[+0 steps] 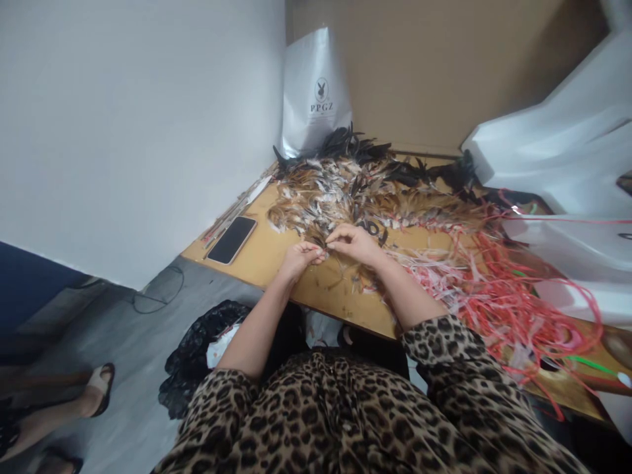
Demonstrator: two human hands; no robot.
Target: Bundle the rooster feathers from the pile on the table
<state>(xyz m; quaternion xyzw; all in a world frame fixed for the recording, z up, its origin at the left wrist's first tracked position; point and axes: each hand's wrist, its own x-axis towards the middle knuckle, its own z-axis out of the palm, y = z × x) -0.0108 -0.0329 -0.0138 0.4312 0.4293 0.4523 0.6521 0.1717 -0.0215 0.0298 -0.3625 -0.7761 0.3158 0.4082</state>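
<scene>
A big heap of brown, white and black feathers (345, 191) lies on the wooden table (276, 253). At the heap's near edge my left hand (300, 258) and my right hand (353, 242) meet, fingertips pinched together on a small bunch of feathers (324, 245). Black scissors (372, 229) lie just behind my right hand. Both forearms reach over the table's front edge from leopard-print sleeves.
A black phone (232, 239) and thin rods (236, 212) lie at the table's left. Tangled red and pink strips (486, 289) spread on the right. A silver bag (314, 92) stands at the back, white bags (567, 151) right. Another person's sandalled foot (96, 390) is lower left.
</scene>
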